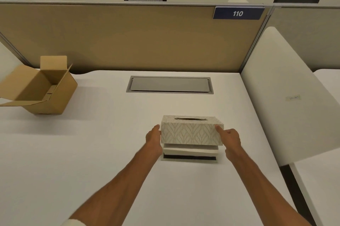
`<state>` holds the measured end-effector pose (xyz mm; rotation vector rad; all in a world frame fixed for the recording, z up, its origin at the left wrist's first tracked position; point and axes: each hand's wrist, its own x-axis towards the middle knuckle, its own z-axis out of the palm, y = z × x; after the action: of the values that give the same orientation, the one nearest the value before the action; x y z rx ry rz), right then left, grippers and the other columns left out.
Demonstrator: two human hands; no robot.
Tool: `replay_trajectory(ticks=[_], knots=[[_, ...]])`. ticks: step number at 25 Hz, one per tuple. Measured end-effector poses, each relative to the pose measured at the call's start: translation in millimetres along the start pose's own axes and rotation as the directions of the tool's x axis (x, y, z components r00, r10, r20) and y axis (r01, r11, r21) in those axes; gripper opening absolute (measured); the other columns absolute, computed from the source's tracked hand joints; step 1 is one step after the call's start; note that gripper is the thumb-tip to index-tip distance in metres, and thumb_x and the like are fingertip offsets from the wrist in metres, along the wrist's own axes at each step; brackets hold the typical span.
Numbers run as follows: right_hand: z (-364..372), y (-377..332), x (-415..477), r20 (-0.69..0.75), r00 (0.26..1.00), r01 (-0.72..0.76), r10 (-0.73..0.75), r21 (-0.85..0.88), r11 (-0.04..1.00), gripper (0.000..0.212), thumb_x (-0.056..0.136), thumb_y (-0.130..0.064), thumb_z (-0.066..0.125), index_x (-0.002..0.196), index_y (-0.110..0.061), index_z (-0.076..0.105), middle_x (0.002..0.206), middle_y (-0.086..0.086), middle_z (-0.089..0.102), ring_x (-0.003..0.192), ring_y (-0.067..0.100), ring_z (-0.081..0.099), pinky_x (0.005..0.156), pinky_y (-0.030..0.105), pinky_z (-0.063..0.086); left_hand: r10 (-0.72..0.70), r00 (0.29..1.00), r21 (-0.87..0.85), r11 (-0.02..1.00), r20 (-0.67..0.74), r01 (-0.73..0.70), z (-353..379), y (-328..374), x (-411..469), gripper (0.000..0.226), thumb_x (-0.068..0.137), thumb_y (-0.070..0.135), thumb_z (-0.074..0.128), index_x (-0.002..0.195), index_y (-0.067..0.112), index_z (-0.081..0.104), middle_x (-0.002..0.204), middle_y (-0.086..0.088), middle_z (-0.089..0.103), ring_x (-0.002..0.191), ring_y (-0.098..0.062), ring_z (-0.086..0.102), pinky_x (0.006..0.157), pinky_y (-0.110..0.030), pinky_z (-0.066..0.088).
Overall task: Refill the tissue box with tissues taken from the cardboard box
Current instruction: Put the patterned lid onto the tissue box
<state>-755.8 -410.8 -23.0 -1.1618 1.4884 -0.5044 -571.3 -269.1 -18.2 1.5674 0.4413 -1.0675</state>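
Hands (153, 138) grip tissue box (190, 132); cardboard box (39, 88) far left.

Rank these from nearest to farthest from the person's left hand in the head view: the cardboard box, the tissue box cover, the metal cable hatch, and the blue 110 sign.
1. tissue box cover, held by the left hand
2. metal cable hatch, mid-desk beyond it
3. cardboard box, far left
4. blue 110 sign, on the partition, upper right
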Motion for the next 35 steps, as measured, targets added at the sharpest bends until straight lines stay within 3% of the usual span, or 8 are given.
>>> replay_trajectory(ticks=[2, 6, 11, 14, 18, 25, 30, 35], knots=[[-2, 2, -5, 0.038, 0.990, -0.138, 0.134, 0.122, 0.983, 0.053, 0.083, -0.038, 0.070, 0.106, 0.006, 0.056, 0.113, 0.022, 0.058, 0.112, 0.038, 0.052, 0.100, 0.057, 0.039, -0.191, 0.981, -0.126, 0.973, 0.043, 0.195, 0, -1, -4, 0.058, 0.094, 0.044, 0.048, 0.136, 0.005, 0.046, 0.147, -0.014, 0.037, 0.141, -0.042, 0.023, 0.113, -0.063, 0.011], [-5, 2, -15, 0.152, 0.923, -0.384, 0.353, 0.330, 0.863, 0.085, 0.073, -0.048, 0.076, 0.138, -0.005, 0.042, 0.145, 0.014, 0.041, 0.130, 0.044, 0.039, 0.099, 0.067, 0.038, -0.247, 0.960, -0.237, 0.933, 0.131, 0.272, 6, -7, -3, 0.079, 0.084, 0.055, 0.058, 0.143, 0.006, 0.035, 0.152, -0.019, 0.031, 0.143, -0.045, 0.019, 0.115, -0.062, 0.008], [-2, 7, -25, 0.251, 0.889, -0.457, 0.384, 0.425, 0.781, 0.074, 0.068, -0.048, 0.079, 0.127, -0.012, 0.055, 0.123, 0.011, 0.058, 0.104, 0.034, 0.058, 0.075, 0.052, 0.046, -0.192, 0.963, -0.201, 0.952, 0.191, 0.229, 11, -12, -9, 0.044, 0.086, 0.038, 0.065, 0.118, 0.011, 0.052, 0.091, -0.015, 0.056, 0.085, -0.036, 0.056, 0.085, -0.056, 0.041], [0, 8, -25, 0.306, 0.867, -0.497, 0.394, 0.462, 0.734, 0.053, 0.073, -0.030, 0.080, 0.118, -0.009, 0.062, 0.121, 0.012, 0.063, 0.089, 0.028, 0.063, 0.067, 0.048, 0.049, -0.190, 0.968, -0.162, 0.963, 0.166, 0.217, 8, -13, -8, 0.033, 0.085, 0.029, 0.069, 0.105, 0.011, 0.051, 0.087, -0.012, 0.054, 0.095, -0.034, 0.057, 0.094, -0.053, 0.043], [1, 7, -28, 0.315, 0.859, -0.511, 0.403, 0.484, 0.710, 0.031, 0.078, -0.018, 0.075, 0.105, -0.010, 0.063, 0.108, 0.012, 0.063, 0.076, 0.025, 0.061, 0.051, 0.039, 0.044, -0.180, 0.969, -0.167, 0.964, 0.170, 0.208, 4, -15, -10, 0.026, 0.082, 0.027, 0.071, 0.081, 0.006, 0.055, 0.081, -0.012, 0.058, 0.071, -0.029, 0.058, 0.066, -0.046, 0.050], [1, 12, -31, 0.329, 0.866, -0.499, 0.376, 0.530, 0.686, 0.015, 0.081, -0.018, 0.070, 0.093, -0.010, 0.064, 0.088, 0.006, 0.062, 0.076, 0.020, 0.060, 0.064, 0.034, 0.049, -0.165, 0.977, -0.188, 0.964, 0.139, 0.190, 0, -24, -3, 0.032, 0.076, 0.026, 0.075, 0.095, 0.009, 0.055, 0.087, -0.010, 0.056, 0.093, -0.029, 0.056, 0.100, -0.044, 0.045], [1, 18, -32, 0.311, 0.861, -0.509, 0.403, 0.556, 0.658, 0.010, 0.079, -0.015, 0.069, 0.080, -0.010, 0.061, 0.085, 0.006, 0.060, 0.075, 0.019, 0.057, 0.096, 0.034, 0.044, -0.163, 0.978, -0.186, 0.965, 0.134, 0.186, -3, -32, 1, 0.038, 0.073, 0.025, 0.076, 0.100, 0.011, 0.053, 0.092, -0.010, 0.054, 0.085, -0.028, 0.055, 0.086, -0.042, 0.050], [2, 29, -26, 0.401, 0.818, -0.574, 0.412, 0.616, 0.540, 0.019, 0.076, -0.009, 0.066, 0.093, -0.005, 0.059, 0.087, 0.010, 0.058, 0.085, 0.027, 0.059, 0.096, 0.038, 0.049, -0.164, 0.983, -0.225, 0.958, 0.079, 0.178, -8, -37, 2, 0.062, 0.066, 0.019, 0.079, 0.121, 0.007, 0.052, 0.130, -0.017, 0.051, 0.117, -0.034, 0.054, 0.099, -0.048, 0.048]])
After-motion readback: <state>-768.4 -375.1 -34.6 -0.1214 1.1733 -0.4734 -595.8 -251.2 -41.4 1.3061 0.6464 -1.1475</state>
